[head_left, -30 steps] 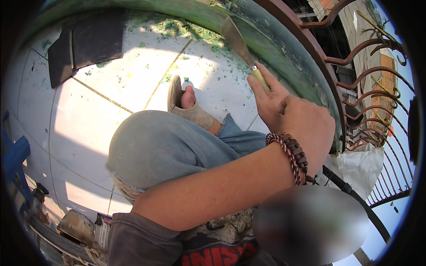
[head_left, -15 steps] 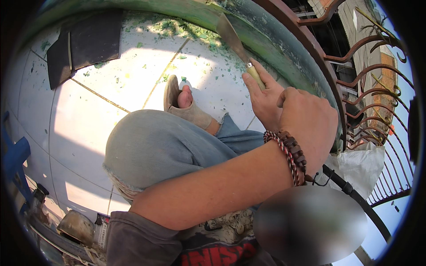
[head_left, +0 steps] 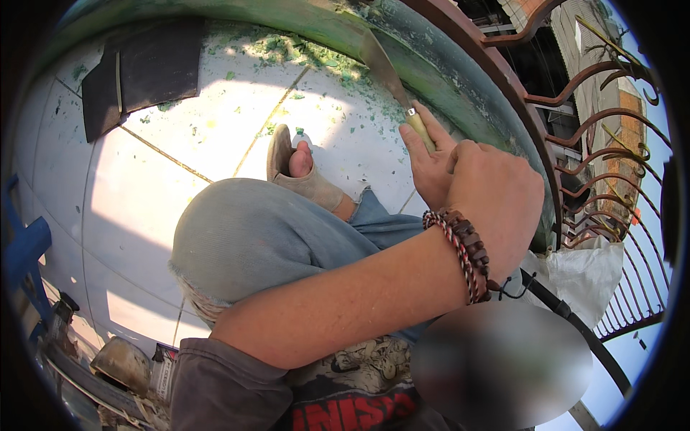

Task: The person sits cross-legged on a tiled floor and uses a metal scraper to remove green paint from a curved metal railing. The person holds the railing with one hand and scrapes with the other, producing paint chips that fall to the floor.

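Observation:
A putty knife (head_left: pixel 388 74) with a wide metal blade and a pale wooden handle is gripped in my right hand (head_left: pixel 431 171). Its blade tip lies at the low green wall (head_left: pixel 460 97), whose paint is worn in patches. My left hand (head_left: pixel 499 194), with a beaded and a braided bracelet at the wrist, reaches across from the left. Its fingers are curled over the back of my right hand or wrist; what they press on is hidden. Green paint flakes (head_left: pixel 287 52) are scattered along the foot of the wall.
White floor tiles (head_left: pixel 144 208) spread to the left, with a dark flat sheet (head_left: pixel 154 72) on them. A brown metal railing (head_left: pixel 611 111) tops the wall. A white sack (head_left: pixel 586 276) is at right, a blue object (head_left: pixel 29 248) and a dirty container (head_left: pixel 123 361) at lower left.
The putty knife and my right hand have shifted slightly right and down along the wall. My left hand stays over the right, and both grips look the same.

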Demonstrator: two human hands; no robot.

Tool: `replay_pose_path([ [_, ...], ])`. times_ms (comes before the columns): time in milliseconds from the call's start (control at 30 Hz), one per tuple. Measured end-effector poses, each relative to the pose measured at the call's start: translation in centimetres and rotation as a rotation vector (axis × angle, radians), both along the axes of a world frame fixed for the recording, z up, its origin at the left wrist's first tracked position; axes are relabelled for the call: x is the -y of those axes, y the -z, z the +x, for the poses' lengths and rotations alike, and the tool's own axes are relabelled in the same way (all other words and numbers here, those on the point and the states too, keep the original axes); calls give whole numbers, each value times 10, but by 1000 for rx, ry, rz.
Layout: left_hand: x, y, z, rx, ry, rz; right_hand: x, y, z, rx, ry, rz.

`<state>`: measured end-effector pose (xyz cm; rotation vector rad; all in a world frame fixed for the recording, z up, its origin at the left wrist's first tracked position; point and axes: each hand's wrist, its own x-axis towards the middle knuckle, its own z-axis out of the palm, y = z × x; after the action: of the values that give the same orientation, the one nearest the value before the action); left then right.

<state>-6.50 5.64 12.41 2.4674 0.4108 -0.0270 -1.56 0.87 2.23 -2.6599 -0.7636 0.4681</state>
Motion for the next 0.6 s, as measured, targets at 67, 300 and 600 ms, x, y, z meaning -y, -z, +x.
replay_pose_path([
  [67, 0, 0, 0, 21, -10, -2, -1, 5, 1, 9, 0, -2],
  [300, -5, -2, -1, 72, -62, 15, 2, 2, 2, -8, 2, 29],
  [600, -8, 0, 2, 51, -78, -77, 1, 10, 0, -14, -20, 98],
])
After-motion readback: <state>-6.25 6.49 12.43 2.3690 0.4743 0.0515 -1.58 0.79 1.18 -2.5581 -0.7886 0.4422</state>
